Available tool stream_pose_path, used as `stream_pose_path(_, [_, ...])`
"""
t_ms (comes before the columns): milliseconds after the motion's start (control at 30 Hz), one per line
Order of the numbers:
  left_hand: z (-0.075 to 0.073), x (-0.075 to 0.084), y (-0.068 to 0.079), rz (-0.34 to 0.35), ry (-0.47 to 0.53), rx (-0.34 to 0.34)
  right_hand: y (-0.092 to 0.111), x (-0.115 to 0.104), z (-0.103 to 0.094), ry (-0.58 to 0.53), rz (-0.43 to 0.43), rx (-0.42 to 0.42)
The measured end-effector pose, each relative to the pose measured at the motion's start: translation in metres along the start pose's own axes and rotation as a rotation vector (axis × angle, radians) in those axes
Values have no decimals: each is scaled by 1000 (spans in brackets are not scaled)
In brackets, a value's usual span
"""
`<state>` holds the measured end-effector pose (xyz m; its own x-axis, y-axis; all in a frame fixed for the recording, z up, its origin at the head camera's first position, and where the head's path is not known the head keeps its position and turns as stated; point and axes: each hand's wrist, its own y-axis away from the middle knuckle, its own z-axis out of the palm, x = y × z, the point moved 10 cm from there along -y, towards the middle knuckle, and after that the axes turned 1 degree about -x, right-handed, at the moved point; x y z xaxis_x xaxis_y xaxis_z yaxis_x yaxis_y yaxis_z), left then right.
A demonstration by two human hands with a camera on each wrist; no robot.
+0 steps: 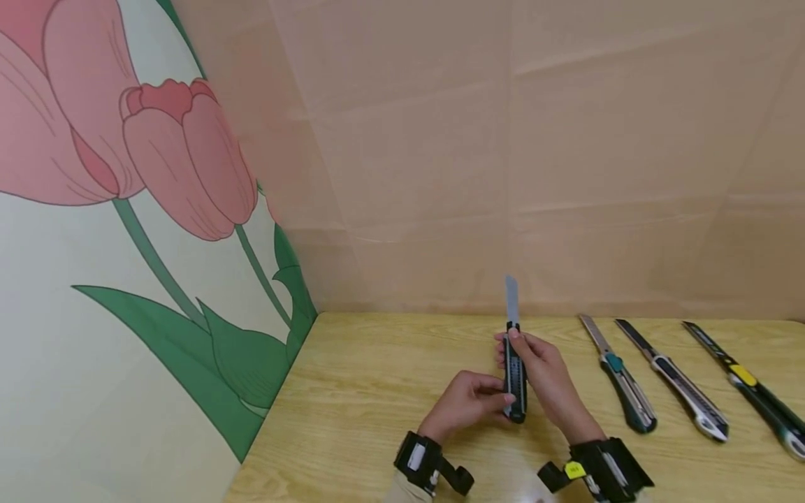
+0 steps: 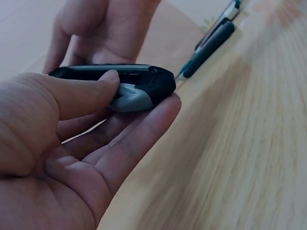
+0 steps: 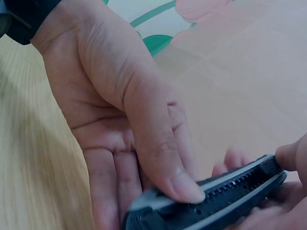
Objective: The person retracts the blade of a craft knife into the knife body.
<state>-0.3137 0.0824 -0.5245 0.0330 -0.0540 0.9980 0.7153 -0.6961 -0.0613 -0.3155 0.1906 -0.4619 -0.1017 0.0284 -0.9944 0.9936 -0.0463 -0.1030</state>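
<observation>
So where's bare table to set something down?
Biggest patch: the table left of the left hand, bordered by the tulip wall and, behind, the brown sheet. Narrower gap: between the right hand and the teal-slider cutter. Crowded: right side, with that cutter, the silver cutter and the yellow-slider cutter; middle, where both hands hold another cutter.

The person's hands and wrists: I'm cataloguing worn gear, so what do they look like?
The left hand and right hand wear no gloves. Behind each sits a black cuff with a pale strip and a short, round-ended black stalk; the right one also bears a small yellow label. A beige sleeve shows below the left one.
</observation>
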Motion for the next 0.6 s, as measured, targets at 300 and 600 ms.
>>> stream_pose_path(300, [-7, 2, 1, -2, -24, 38, 2, 8, -17, 169, 111, 126])
stream_pose_path(600, [-12, -2, 2, -5, 46, 62, 5, 9, -15, -153, 142, 164])
